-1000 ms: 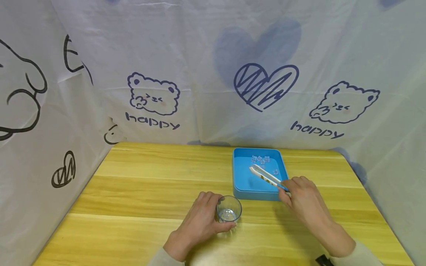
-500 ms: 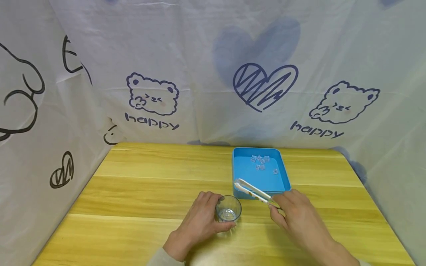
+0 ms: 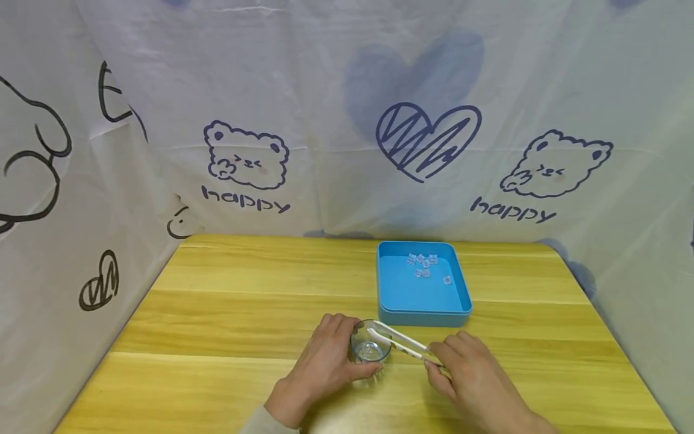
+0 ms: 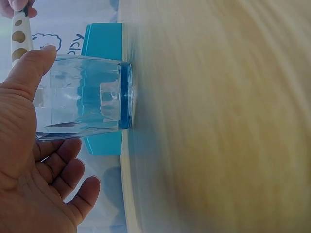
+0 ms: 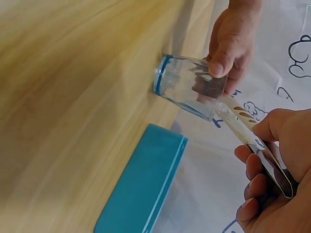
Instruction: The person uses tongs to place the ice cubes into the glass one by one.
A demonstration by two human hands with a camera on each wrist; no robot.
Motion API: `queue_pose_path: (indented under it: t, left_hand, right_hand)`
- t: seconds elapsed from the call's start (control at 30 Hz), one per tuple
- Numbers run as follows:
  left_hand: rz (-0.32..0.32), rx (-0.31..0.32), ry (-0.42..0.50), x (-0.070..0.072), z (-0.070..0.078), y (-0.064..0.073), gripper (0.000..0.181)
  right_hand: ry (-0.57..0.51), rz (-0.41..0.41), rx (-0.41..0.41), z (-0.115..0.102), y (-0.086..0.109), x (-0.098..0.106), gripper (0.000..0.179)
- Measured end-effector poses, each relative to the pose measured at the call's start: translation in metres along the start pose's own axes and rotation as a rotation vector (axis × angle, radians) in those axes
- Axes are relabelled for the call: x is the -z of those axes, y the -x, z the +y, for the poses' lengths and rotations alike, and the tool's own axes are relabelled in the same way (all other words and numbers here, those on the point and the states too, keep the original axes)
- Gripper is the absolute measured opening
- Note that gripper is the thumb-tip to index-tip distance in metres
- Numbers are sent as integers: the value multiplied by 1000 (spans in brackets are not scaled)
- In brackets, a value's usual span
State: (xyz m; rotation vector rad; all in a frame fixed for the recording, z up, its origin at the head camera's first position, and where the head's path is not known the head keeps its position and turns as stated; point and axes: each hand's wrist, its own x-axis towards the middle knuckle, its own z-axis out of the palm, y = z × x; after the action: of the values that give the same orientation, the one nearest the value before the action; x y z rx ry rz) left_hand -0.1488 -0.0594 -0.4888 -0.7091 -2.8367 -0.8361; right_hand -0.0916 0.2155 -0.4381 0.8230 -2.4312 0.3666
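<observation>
My left hand [image 3: 328, 361] holds a clear drinking glass [image 4: 73, 97] upright on the table, thumb on the near side and fingers round the far side. Something clear and blocky shows at the glass's bottom in the left wrist view. My right hand [image 3: 468, 377] grips white tongs [image 3: 406, 345] with brown spots, their metal bend inside the palm in the right wrist view. The tips of the tongs are at the mouth of the glass; I cannot tell whether they pinch anything. Several clear cubes [image 3: 426, 263] lie in a shallow blue box [image 3: 425, 318] behind the glass.
The wood-grain table [image 3: 217, 325] spreads out to both sides of the hands. A white cloth [image 3: 325, 120] printed with bears and hearts hangs behind it and along its sides. The blue box's near wall stands just behind the tongs.
My right hand has brought the tongs from over the blue box leftward and nearer, to the mouth of the glass. The left hand and the glass have stayed in place.
</observation>
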Motion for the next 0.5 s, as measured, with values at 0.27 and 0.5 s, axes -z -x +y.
queue_pose_path:
  t: [0.27, 0.5]
  left_hand:
    - [3, 8, -2, 0, 1, -2, 75]
    - [5, 11, 3, -2, 2, -4, 75]
  right_hand:
    - [-1, 11, 32, 6, 2, -7, 55]
    - [-6, 12, 43, 9, 2, -9, 52]
